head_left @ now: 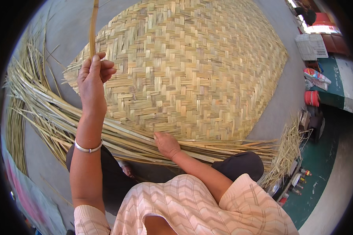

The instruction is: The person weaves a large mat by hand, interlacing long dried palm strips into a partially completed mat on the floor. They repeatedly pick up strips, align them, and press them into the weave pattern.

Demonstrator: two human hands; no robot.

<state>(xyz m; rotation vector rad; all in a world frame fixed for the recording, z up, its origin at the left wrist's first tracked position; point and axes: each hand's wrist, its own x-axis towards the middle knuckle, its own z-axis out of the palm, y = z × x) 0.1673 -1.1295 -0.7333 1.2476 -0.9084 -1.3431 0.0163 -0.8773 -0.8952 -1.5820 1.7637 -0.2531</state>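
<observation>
My left hand (pixel 93 74) is raised over the left edge of a woven reed mat (pixel 192 66). Thumb and forefinger pinch one flat reed strip (pixel 93 29), which stands up and runs out of the top of the view. The other fingers are loosely curled. Lower down, at the mat's near edge, my right hand (pixel 167 145) is closed over a long bundle of loose reed strips (pixel 125 137); its fingertips are mostly hidden. The bundle lies across my knees and fans out to the left.
More reed strips (pixel 15 133) lie on the grey floor (pixel 47 152) at left, near a coloured sheet (pixel 31 196). On the right are a white plastic basket (pixel 311 46), a red roll (pixel 312 98), a plastic packet (pixel 317 77) and small bottles (pixel 298 187).
</observation>
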